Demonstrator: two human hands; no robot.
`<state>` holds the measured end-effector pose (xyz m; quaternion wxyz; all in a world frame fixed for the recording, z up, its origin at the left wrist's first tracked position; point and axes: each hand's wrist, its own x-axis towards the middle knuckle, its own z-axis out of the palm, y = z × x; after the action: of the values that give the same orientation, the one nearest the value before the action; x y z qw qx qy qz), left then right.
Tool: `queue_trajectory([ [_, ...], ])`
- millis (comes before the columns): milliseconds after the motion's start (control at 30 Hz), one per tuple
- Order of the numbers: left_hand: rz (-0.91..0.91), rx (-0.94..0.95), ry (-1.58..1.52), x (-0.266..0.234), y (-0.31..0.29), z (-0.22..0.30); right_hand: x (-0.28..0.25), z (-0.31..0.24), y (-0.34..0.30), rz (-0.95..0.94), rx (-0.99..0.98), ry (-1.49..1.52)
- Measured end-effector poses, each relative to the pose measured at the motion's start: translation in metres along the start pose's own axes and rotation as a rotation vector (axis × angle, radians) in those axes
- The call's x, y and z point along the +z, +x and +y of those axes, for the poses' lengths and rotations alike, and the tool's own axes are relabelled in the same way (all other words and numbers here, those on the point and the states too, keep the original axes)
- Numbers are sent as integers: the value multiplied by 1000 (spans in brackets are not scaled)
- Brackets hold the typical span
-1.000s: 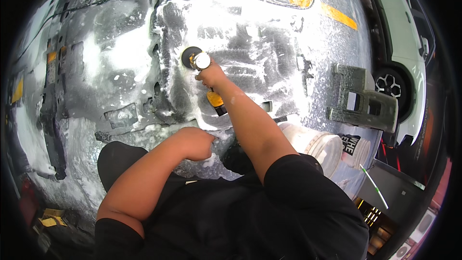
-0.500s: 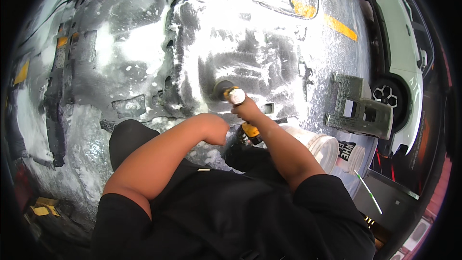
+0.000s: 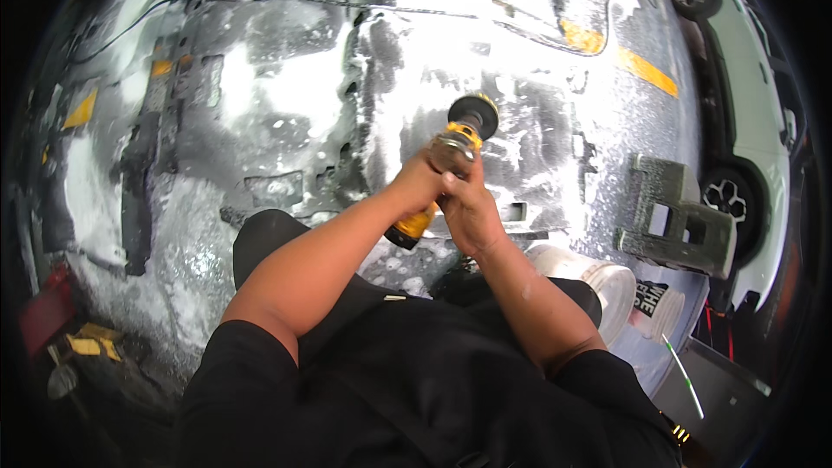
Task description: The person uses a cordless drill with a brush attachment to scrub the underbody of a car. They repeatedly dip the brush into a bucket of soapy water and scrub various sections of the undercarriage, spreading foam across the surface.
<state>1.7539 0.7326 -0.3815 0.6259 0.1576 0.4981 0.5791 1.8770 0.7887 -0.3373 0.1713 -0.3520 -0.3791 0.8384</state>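
A yellow-and-black pistol-grip power drill (image 3: 454, 154) sits where the left hand (image 3: 420, 182) and right hand (image 3: 472, 212) meet, base below the left. Ahead of both, its round black disc brush (image 3: 472, 116) tilts above foam-streaked dark grey moulded carpet (image 3: 537, 139).

the drill (image 3: 417, 222) at the middle of the frame is yellow and black, and the round brush (image 3: 471, 116) at its tip is black with yellow at the edge. beneath it the carpet (image 3: 524, 140) is dark grey, streaked and blotched with white foam (image 3: 416, 61). toward the upper right a floor stripe (image 3: 648, 72) is orange-yellow, and the car (image 3: 756, 100) is pale grey-green. at right the stool (image 3: 660, 238) is grey-green, speckled whitish. at bottom centre the shirt (image 3: 390, 390) is plain black.
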Motion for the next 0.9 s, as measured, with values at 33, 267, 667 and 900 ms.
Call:
queue_trajectory([
  [33, 64, 45, 2, -12, -8, 1, 9, 1, 4, -80, 15, -66],
  [267, 755, -37, 351, -121, -40, 77, 17, -24, 38, -265, -152, -1038],
  [667, 373, 7, 984, -248, -173, -36, -62, 76, 76, -350, 156, -1454],
  [900, 295, -330, 1056, -216, -148, -70, -28, 143, 125, -396, -28, -1620],
])
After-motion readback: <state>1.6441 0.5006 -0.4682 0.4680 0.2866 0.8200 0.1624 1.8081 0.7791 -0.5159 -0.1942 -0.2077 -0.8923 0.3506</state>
